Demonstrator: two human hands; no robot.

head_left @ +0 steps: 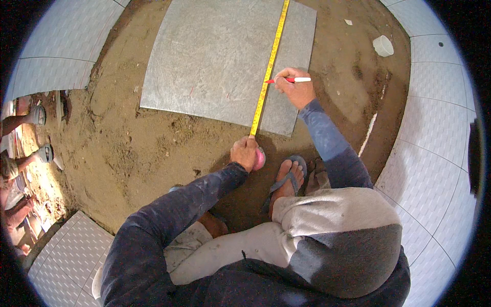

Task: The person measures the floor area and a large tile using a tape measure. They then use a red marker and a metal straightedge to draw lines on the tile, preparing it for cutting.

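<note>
A grey tile (204, 56) lies flat on the brown ground in front of me. Across it, toward its right side, runs the yellow blade of a tape measure (276, 43), reaching past the tile's near edge. My left hand (244, 152) is closed around the tape's pink case (259, 159), just short of that edge. Over the tile, my right hand (295, 87) pinches a red and white marker (302, 80). The marker's red end meets the blade's edge. Small red marks (228, 95) show on the tile left of the tape.
Pale patterned tiles (429, 123) border the ground on the right, with more (56, 46) at the upper left. A white cup (382, 46) lies on the ground at the upper right. At the far left, another person's sandalled feet (41, 115) stand near the ground's edge.
</note>
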